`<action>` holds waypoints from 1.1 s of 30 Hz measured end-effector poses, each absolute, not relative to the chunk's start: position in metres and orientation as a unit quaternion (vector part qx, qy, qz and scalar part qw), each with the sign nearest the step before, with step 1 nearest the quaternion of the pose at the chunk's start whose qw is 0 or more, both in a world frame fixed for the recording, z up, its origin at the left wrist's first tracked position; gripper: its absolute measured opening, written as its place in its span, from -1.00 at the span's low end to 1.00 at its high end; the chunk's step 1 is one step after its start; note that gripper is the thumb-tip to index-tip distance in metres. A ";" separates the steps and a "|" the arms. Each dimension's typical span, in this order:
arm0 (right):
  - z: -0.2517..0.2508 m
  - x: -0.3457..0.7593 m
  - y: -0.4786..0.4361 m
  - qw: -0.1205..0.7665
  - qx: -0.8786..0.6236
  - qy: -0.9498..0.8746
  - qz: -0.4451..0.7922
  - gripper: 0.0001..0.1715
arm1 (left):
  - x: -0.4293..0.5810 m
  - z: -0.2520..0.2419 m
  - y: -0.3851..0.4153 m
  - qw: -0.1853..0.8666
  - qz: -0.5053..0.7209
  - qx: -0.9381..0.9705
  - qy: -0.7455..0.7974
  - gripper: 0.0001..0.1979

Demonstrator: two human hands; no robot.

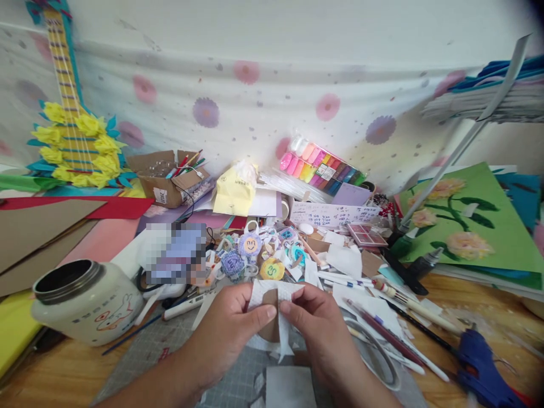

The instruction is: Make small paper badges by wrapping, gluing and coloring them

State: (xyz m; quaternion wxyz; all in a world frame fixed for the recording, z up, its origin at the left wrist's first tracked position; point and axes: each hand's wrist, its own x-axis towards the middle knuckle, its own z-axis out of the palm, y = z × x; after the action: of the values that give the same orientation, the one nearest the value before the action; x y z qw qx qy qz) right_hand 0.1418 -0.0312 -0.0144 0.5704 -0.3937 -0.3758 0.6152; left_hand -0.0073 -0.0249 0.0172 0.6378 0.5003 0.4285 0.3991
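Observation:
Between my two hands is a small brown cardboard piece with textured white paper around it. My left hand pinches its left side, the thumb lying on the cardboard. On the opposite side my right hand grips the paper and cardboard, its thumb close to the left one. A strip of the paper hangs down below the thumbs. Underneath, a white square sheet lies on the grey cutting mat. Just beyond my hands sit a yellow smiley disc and a purple flower-shaped smiley.
A wide-mouthed jar stands at left, near a cardboard box of pencils. Right of my hands are a tape roll, several pens and a blue glue gun. Coloured clay packs and a flowered green board stand farther back.

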 end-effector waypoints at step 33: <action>-0.012 0.138 -0.031 0.578 -0.376 -0.367 0.624 -0.69 | -0.006 0.015 -0.025 0.601 0.386 0.548 0.436 -0.80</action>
State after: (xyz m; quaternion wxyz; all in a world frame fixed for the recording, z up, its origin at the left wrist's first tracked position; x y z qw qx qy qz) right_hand 0.1384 -0.0310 -0.0117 0.5781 -0.3764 -0.3668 0.6241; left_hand -0.0063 -0.0247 0.0148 0.6008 0.5478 0.4359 0.3861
